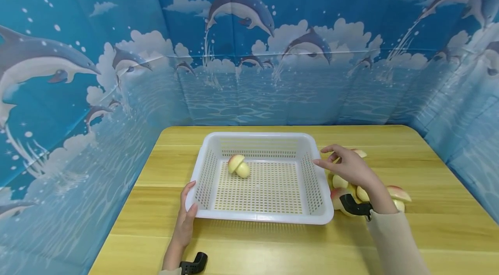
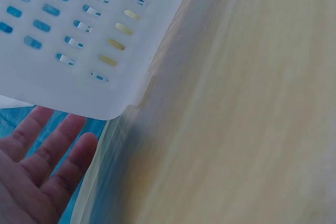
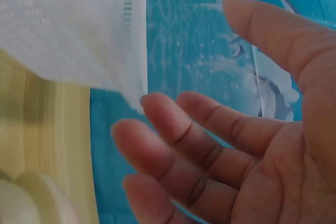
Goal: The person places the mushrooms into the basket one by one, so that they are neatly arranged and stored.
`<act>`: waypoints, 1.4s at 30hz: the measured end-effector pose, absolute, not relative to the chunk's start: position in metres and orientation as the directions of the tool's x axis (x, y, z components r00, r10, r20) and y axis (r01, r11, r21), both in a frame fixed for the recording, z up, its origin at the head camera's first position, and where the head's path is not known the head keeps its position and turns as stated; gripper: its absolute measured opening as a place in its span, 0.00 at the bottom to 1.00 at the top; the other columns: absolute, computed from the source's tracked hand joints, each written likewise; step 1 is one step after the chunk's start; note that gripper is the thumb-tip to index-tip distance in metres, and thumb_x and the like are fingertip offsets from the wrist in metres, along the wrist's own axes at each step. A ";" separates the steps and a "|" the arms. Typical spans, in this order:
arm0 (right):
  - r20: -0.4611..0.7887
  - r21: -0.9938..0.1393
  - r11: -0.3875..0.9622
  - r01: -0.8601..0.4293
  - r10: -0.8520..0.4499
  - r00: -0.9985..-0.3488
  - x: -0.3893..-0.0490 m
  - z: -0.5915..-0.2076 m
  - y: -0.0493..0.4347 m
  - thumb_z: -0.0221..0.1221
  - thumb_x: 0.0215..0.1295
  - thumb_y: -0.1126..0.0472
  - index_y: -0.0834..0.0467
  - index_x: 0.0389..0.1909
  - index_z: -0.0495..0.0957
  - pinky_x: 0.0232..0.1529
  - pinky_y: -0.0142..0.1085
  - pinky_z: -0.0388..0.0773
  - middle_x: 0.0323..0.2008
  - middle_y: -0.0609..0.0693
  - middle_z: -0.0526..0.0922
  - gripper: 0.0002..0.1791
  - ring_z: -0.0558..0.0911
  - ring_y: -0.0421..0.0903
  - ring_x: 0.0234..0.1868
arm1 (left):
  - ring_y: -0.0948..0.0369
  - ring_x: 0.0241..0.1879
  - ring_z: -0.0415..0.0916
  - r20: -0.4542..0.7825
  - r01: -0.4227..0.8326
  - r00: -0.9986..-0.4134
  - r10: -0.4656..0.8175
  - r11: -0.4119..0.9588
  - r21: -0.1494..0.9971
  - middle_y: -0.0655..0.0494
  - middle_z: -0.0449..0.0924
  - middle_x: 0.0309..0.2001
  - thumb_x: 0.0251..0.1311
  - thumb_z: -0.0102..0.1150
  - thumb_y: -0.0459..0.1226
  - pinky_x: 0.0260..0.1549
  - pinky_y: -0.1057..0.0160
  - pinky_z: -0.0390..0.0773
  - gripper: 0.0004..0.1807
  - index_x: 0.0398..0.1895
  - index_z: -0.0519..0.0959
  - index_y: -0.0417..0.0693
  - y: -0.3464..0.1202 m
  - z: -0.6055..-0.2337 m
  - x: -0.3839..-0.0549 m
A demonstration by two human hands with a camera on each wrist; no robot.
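Looks early. Count one yellow, red-tinged mushroom-shaped piece [image 1: 235, 163] as done: lying inside the white basket [image 1: 257, 216], left of centre on the slotted floor. Left over, judging by layout: several loose pieces [image 1: 398, 192] of the same kind on the bench [image 1: 440, 223], bunched just right of the basket. Can't give an exact count; partly hidden behind right grip [image 1: 347, 166] and sleeve [image 1: 393, 240]. Would call it far more left than done.

Right grip: half-spread, with thumb and index apart and nothing held. Hovering at the basket's right rim, near the loose pieces; can't tell whether touching the rim. Left grip [image 1: 185, 224]: loosely around the near-left corner of the basket, with thumb and index over the rim and other fingers spread in the wrist view. Can't judge how firm. Reads as steadying only.

Brands, labels, writing: found none legible. See no label on basket or pieces, no readable marking on the black wrist mounts [image 1: 192, 265], only pictures on the dolphin-print backdrop [image 1: 241, 97].
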State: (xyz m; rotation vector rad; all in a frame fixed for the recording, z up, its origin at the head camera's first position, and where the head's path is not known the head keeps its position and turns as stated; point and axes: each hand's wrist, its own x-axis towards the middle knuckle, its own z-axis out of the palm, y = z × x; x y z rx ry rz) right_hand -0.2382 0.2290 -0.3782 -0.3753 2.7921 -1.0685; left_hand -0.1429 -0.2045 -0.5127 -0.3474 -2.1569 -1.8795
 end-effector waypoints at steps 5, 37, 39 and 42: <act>-0.044 -0.652 0.742 -0.156 -0.242 -0.969 -0.228 -0.386 0.242 0.57 0.61 0.37 0.65 0.59 0.69 0.32 0.41 0.73 0.41 0.56 0.77 0.39 0.76 0.51 0.38 | 0.47 0.62 0.57 0.349 0.347 -0.937 0.014 0.141 0.927 0.44 0.53 0.70 0.66 0.33 0.39 0.54 0.60 0.63 0.30 0.72 0.48 0.51 -0.206 -0.513 -0.143; -0.208 -0.625 0.781 -0.002 -0.169 -0.963 -0.188 -0.422 0.282 0.65 0.54 0.40 0.69 0.61 0.64 0.31 0.40 0.70 0.41 0.56 0.74 0.45 0.73 0.50 0.36 | 0.46 0.61 0.59 0.331 0.332 -0.943 0.023 0.122 0.935 0.42 0.53 0.69 0.66 0.32 0.39 0.53 0.54 0.64 0.30 0.72 0.47 0.50 -0.203 -0.511 -0.143; -0.211 -0.626 0.780 -0.001 -0.170 -0.963 -0.187 -0.426 0.281 0.66 0.52 0.40 0.69 0.61 0.63 0.30 0.40 0.69 0.39 0.55 0.74 0.46 0.72 0.49 0.34 | 0.46 0.61 0.59 0.335 0.335 -0.942 0.021 0.124 0.934 0.42 0.53 0.69 0.66 0.32 0.39 0.53 0.55 0.64 0.30 0.72 0.47 0.50 -0.203 -0.511 -0.142; -0.221 -0.617 0.787 0.007 -0.165 -0.961 -0.186 -0.432 0.281 0.66 0.52 0.39 0.70 0.61 0.63 0.30 0.40 0.70 0.39 0.55 0.75 0.48 0.73 0.50 0.35 | 0.47 0.60 0.60 0.341 0.340 -0.940 0.015 0.131 0.931 0.42 0.54 0.68 0.66 0.32 0.39 0.52 0.59 0.65 0.29 0.72 0.48 0.49 -0.204 -0.511 -0.142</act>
